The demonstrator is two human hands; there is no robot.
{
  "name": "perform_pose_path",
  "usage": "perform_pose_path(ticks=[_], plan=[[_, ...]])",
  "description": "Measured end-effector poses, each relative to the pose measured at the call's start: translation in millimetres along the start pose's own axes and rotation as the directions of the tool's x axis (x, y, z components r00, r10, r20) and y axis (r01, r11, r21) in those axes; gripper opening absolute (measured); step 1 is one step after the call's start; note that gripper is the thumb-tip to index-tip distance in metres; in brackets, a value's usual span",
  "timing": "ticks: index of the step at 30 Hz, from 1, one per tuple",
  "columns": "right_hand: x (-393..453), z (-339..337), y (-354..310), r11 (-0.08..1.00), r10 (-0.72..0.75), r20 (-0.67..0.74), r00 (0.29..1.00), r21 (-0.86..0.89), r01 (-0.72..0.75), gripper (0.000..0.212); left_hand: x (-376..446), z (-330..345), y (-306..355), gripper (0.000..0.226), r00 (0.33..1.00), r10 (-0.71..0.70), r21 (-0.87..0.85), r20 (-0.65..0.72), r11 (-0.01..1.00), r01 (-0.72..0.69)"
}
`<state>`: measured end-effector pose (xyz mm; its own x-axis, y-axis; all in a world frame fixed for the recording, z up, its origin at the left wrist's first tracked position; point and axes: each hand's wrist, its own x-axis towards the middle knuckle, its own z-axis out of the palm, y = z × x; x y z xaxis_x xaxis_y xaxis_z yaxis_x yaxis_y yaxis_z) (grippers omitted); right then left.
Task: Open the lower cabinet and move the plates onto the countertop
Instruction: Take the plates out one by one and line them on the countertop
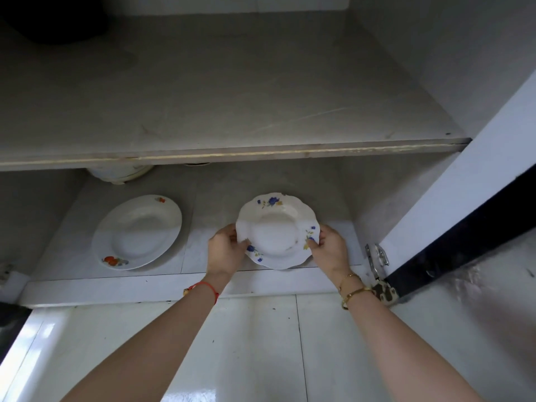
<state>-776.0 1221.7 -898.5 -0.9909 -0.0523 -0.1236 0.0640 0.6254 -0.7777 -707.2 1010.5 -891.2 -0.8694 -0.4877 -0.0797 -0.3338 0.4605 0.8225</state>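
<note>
The lower cabinet stands open, and I look down onto its bottom shelf. A white scalloped plate with blue flowers sits at the shelf's front right. My left hand grips its left rim and my right hand grips its right rim, thumbs on top. A second white plate with orange flowers lies flat on the shelf to the left, apart from both hands. The countertop is out of view.
A grey middle shelf juts out above the plates. A pale bowl-like dish peeks from under it at the back left. The open door with its metal hinge stands at the right. White floor tiles lie below.
</note>
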Motion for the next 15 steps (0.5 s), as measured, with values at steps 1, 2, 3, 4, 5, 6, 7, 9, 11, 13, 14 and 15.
perform_pose_path(ticks=[1, 2, 3, 4, 5, 6, 7, 9, 11, 13, 14, 15], plan=[[-6, 0, -1, 1.000, -0.011, -0.009, 1.000, 0.017, 0.011, 0.025, -6, -5, 1, 0.019, 1.000, 0.013, -0.016, -0.014, 1.000, -0.014], [-12, -1, -2, 0.999, -0.017, -0.016, 1.000, 0.037, 0.018, 0.026, -12, -10, 2, 0.019, 0.999, 0.028, -0.026, -0.025, 0.999, -0.028], [-19, -3, -4, 0.998, -0.020, -0.018, 1.000, 0.056, 0.021, 0.027, -19, -16, 3, 0.019, 0.999, 0.042, -0.032, -0.032, 0.999, -0.043], [-26, -4, -8, 0.997, -0.018, -0.013, 1.000, 0.075, 0.019, 0.028, -26, -22, 4, 0.019, 0.998, 0.054, -0.039, -0.038, 0.998, -0.055], [-34, -7, -13, 0.996, -0.013, -0.006, 1.000, 0.092, 0.014, 0.029, -34, -28, 5, 0.020, 0.997, 0.061, -0.051, -0.045, 0.997, -0.063], [-44, -10, -19, 0.994, -0.008, 0.003, 1.000, 0.109, 0.008, 0.029, -42, -35, 8, 0.022, 0.997, 0.064, -0.066, -0.051, 0.996, -0.067], [-56, -15, -26, 0.992, -0.006, 0.012, 1.000, 0.128, 0.004, 0.028, -52, -42, 12, 0.025, 0.997, 0.060, -0.076, -0.054, 0.995, -0.064], [-85, -31, -44, 0.988, -0.013, 0.037, 0.999, 0.157, 0.007, 0.027, -75, -61, 25, 0.028, 0.998, 0.028, -0.076, -0.052, 0.997, -0.032], [-117, -53, -64, 0.986, -0.012, 0.064, 0.998, 0.165, 0.001, 0.025, -104, -82, 43, 0.028, 0.999, -0.028, -0.083, -0.041, 0.996, 0.025], [-148, -79, -88, 0.989, 0.009, 0.092, 0.996, 0.144, -0.022, 0.028, -137, -108, 67, 0.027, 0.997, -0.072, -0.097, -0.021, 0.993, 0.070], [-162, -92, -101, 0.991, 0.019, 0.104, 0.994, 0.127, -0.032, 0.029, -154, -123, 80, 0.027, 0.996, -0.094, -0.099, -0.009, 0.991, 0.092], [-177, -106, -113, 0.994, 0.031, 0.113, 0.993, 0.101, -0.042, 0.030, -171, -137, 95, 0.029, 0.992, -0.125, -0.102, 0.005, 0.987, 0.125]])
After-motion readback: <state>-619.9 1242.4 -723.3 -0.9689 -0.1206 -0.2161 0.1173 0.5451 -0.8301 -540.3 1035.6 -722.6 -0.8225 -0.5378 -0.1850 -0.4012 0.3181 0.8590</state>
